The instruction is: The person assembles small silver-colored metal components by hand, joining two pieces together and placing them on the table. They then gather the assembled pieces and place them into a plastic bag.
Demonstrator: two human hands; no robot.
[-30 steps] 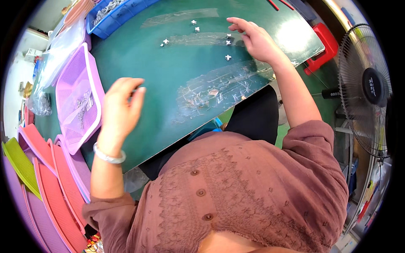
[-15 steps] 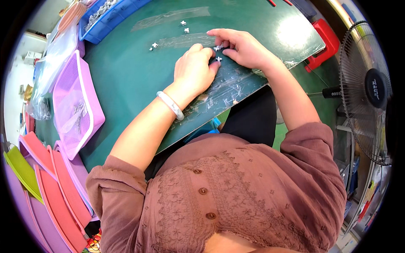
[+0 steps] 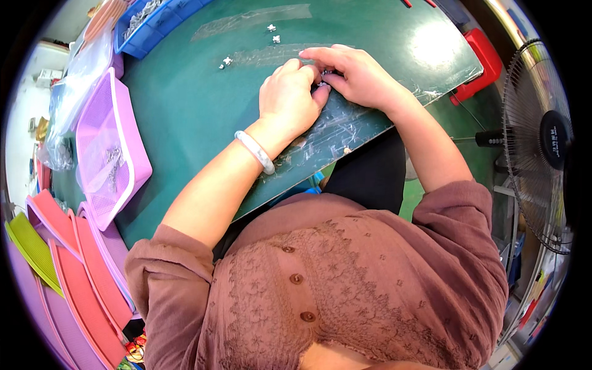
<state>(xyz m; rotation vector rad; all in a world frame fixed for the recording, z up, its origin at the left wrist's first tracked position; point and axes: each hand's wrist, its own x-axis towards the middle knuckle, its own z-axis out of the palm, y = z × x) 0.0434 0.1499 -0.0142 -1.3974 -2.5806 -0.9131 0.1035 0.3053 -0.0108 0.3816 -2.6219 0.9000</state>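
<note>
Over the green table (image 3: 185, 123), my left hand (image 3: 288, 95) and my right hand (image 3: 354, 74) meet at their fingertips. Both are closed around small silvery metal pieces (image 3: 322, 82) that are mostly hidden by the fingers. A pale bangle (image 3: 254, 152) circles my left wrist. Beyond my hands lie loose small metal pieces of the same kind: one (image 3: 271, 28) farthest off, one (image 3: 276, 39) just nearer, and another (image 3: 227, 61) to the left beside a tiny bit.
A blue bin (image 3: 161, 28) of metal parts stands at the far left. Nearer is a purple basket (image 3: 132, 142) holding a bag of parts. Red and purple trays (image 3: 80, 290) are stacked at lower left. A black fan (image 3: 542, 139) and red stool (image 3: 483, 65) stand right.
My hands have drawn together, and the metal pieces between them are now more covered. My right fingers have curled inward. The view has shifted slightly.
</note>
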